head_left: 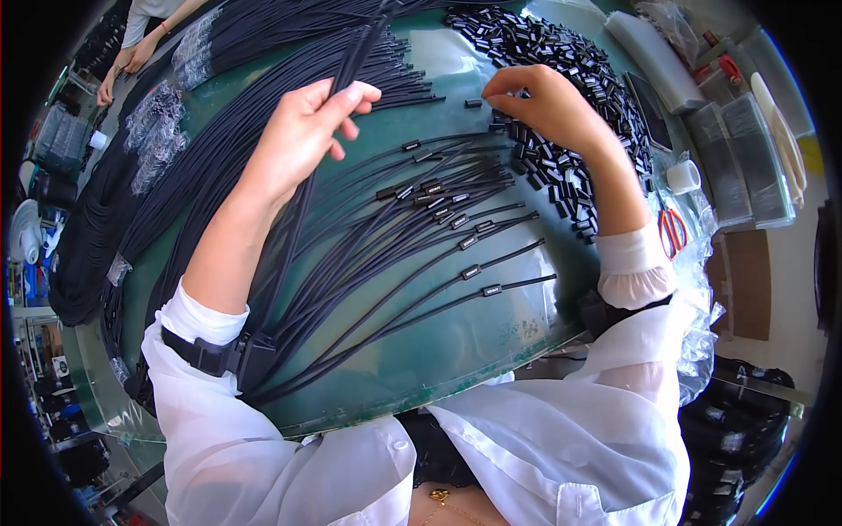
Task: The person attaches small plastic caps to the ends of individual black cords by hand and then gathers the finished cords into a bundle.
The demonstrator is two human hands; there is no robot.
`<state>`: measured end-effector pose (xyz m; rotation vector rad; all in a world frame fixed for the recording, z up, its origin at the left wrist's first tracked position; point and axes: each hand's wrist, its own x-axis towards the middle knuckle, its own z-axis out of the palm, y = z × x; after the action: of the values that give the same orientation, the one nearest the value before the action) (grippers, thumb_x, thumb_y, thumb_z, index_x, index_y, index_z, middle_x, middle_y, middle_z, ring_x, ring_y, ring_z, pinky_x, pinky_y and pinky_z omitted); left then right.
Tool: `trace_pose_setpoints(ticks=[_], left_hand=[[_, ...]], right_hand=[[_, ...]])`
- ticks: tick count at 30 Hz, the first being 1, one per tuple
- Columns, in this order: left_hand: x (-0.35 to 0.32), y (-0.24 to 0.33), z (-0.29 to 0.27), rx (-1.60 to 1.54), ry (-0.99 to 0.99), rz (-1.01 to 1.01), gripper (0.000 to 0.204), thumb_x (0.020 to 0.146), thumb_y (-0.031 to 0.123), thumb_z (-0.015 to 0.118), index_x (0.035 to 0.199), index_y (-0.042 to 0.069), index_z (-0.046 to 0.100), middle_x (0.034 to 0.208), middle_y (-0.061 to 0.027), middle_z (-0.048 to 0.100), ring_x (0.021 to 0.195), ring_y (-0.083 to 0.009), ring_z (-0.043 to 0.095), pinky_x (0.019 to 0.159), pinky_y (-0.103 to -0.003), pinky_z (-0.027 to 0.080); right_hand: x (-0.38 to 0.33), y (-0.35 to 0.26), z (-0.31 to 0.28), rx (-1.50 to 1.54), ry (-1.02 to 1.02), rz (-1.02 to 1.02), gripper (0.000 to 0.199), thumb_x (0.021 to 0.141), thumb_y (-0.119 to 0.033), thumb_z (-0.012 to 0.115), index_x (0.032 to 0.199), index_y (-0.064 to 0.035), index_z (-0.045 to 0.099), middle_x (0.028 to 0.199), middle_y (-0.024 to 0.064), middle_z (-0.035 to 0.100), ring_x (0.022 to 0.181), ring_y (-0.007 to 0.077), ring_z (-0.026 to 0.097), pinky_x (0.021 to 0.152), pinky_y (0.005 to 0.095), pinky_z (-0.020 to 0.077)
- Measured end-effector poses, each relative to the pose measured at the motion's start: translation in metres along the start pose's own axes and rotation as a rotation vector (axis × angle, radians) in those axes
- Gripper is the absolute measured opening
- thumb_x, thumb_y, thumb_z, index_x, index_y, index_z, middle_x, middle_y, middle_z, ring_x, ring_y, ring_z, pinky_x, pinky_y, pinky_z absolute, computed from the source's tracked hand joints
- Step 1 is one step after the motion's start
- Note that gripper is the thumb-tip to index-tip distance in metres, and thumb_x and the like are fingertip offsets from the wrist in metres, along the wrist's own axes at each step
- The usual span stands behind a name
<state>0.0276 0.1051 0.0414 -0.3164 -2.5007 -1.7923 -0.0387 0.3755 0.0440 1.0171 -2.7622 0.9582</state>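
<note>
Left hand (307, 123): fingers closed narrowly round a black cable (355, 57) pinched between thumb and fingertips, held above the green bench (491, 324); the cable's far part merges into the far bundle and cannot be traced. Right hand (548, 105): fingertips curled down into the pile of small black sleeves (579, 79) at the right; whether they hold a sleeve is hidden by the knuckles. Between the hands, a loose sleeve (474, 103) lies on the bench. Nearer, a fan of cables with sleeves fitted (438, 219) spreads rightward; their left ends vanish under the forearm. Far left, another person's hand (132, 57) is partly cut off. Right edge: red-handled scissors (674, 230), half hidden by plastic.
</note>
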Motion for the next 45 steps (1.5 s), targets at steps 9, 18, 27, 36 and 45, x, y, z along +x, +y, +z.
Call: trace_pose_setpoints(ticks=[9,18,27,36,45], left_hand=[[-0.005,0.018,0.017,-0.331,-0.036,-0.216,0.028,0.091,0.03,0.055,0.097,0.002,0.059,0.065,0.0037,0.047,0.047,-0.0008,0.033,0.042,-0.017,0.028],[-0.009,0.025,0.022,-0.285,-0.048,-0.251,0.023,0.089,0.027,0.059,0.092,0.004,0.058,0.058,0.0091,0.036,0.046,0.0006,0.027,0.043,-0.017,0.022],[-0.011,0.027,0.022,-0.302,-0.015,-0.25,0.016,0.086,0.024,0.062,0.085,0.008,0.06,0.064,0.0079,0.046,0.053,0.0004,0.033,0.047,-0.017,0.027],[-0.012,0.026,0.027,-0.273,-0.054,-0.131,0.016,0.088,0.023,0.06,0.083,0.008,0.059,0.062,0.0079,0.043,0.052,0.0008,0.032,0.045,-0.018,0.026],[-0.009,0.017,0.015,-0.221,-0.174,-0.162,0.027,0.092,0.029,0.053,0.088,0.004,0.061,0.062,0.0061,0.043,0.051,-0.0008,0.035,0.044,-0.018,0.027]], right_hand=[[0.02,-0.006,0.017,-0.103,-0.1,0.125,0.015,0.082,-0.012,0.063,0.093,-0.0027,0.061,0.089,0.011,0.065,0.078,0.0186,0.062,0.074,0.0302,0.0497],[0.0,-0.033,0.005,1.196,0.27,0.28,0.014,0.091,-0.015,0.054,0.097,-0.0032,0.056,0.097,0.0146,0.065,0.089,0.0202,0.066,0.082,0.0307,0.0528],[-0.004,-0.038,0.007,1.252,0.231,0.229,0.015,0.092,-0.018,0.053,0.096,-0.0038,0.055,0.101,0.0182,0.064,0.089,0.0213,0.066,0.084,0.0311,0.0525],[-0.007,-0.056,0.018,0.924,0.158,0.271,0.016,0.091,-0.018,0.055,0.095,-0.0027,0.059,0.092,0.0107,0.065,0.081,0.0142,0.063,0.077,0.0265,0.0503],[-0.009,-0.061,0.007,0.621,0.047,0.265,0.02,0.089,-0.02,0.057,0.09,-0.0009,0.063,0.083,0.0018,0.063,0.075,0.0078,0.055,0.072,0.0216,0.044]])
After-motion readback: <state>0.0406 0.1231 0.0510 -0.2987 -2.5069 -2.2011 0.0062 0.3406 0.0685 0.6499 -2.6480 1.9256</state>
